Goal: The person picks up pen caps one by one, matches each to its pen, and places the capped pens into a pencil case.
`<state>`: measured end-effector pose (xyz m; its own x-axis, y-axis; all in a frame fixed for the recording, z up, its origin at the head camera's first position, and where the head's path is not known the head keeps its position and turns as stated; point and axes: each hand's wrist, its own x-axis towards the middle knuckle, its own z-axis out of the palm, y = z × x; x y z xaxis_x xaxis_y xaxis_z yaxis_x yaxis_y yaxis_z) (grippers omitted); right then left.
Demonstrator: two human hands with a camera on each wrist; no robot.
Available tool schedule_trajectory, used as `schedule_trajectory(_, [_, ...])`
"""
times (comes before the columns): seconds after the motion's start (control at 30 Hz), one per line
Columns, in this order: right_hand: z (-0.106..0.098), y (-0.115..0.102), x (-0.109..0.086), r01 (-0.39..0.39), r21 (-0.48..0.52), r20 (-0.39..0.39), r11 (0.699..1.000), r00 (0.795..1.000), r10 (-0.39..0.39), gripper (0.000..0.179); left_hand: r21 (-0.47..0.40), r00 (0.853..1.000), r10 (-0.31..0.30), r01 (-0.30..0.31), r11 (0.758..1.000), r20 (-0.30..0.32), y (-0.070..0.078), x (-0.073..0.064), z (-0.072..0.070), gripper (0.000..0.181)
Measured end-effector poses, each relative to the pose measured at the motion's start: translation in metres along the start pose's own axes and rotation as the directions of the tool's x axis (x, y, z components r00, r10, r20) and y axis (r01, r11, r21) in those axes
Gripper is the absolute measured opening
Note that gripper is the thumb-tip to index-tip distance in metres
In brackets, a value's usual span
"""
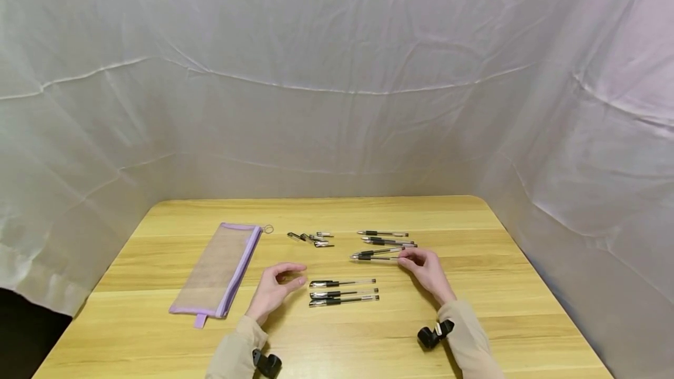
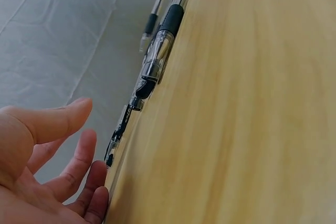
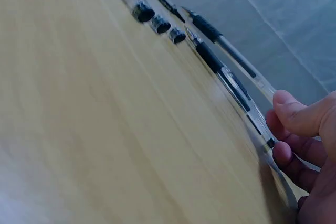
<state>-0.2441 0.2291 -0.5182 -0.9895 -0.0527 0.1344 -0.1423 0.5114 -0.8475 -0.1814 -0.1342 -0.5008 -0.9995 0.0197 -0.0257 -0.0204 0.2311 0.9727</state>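
My right hand [image 1: 427,274] pinches the back end of an uncapped black gel pen [image 3: 236,53] between thumb and fingers. The pen's tip points left and is tilted up off the table. Just below it lies another uncapped pen [image 3: 220,72], its end close to my fingertips. My left hand [image 1: 274,290] is held with spread, gently bent fingers and nothing in them. To its right, three capped pens [image 1: 339,294] lie in a row with their capped ends to the left. Farther back are more uncapped pens [image 1: 387,242].
Several loose pen caps [image 1: 310,238] lie in a small group behind my left hand. On the left is a mesh zip pouch [image 1: 213,271] with purple edging and a ring. Grey curtains [image 1: 337,121] surround the wooden table [image 1: 368,344].
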Motion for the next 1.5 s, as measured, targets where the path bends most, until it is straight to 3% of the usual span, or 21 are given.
schedule_trajectory(0.37, [0.000, -0.005, -0.010, -0.043, 0.217, -0.051, 0.975, 0.997, 0.055, 0.026, 0.025, 0.999, 0.007, -0.006, 1.000, -0.038, -0.002, 0.027, 0.003, 0.027])
schedule_trajectory(0.57, [0.001, -0.006, -0.012, -0.067, 0.316, -0.066, 0.946, 0.994, 0.092, 0.028, 0.135, 0.995, 0.069, -0.058, 0.989, -0.076, 0.000, 0.056, 0.007, 0.024])
schedule_trajectory(0.87, [0.000, -0.011, -0.016, -0.120, 0.411, -0.030, 0.904, 0.989, 0.145, 0.032, 0.336, 0.985, 0.121, -0.075, 0.939, -0.120, 0.005, 0.087, 0.019, 0.017])
schedule_trajectory(1.0, [0.000, -0.011, -0.017, -0.124, 0.427, -0.017, 0.896, 0.989, 0.146, 0.033, 0.420, 0.980, 0.130, -0.057, 0.906, -0.147, 0.007, 0.092, 0.025, 0.018])
schedule_trajectory(1.13, [0.001, -0.011, -0.017, -0.134, 0.452, -0.012, 0.882, 0.988, 0.156, 0.031, 0.466, 0.982, 0.132, -0.053, 0.883, -0.137, 0.010, 0.093, 0.030, 0.017])
schedule_trajectory(1.5, [0.003, -0.012, -0.020, -0.114, 0.501, 0.000, 0.858, 0.991, 0.131, 0.033, 0.488, 0.982, 0.123, -0.039, 0.872, -0.141, 0.011, 0.093, 0.038, 0.012])
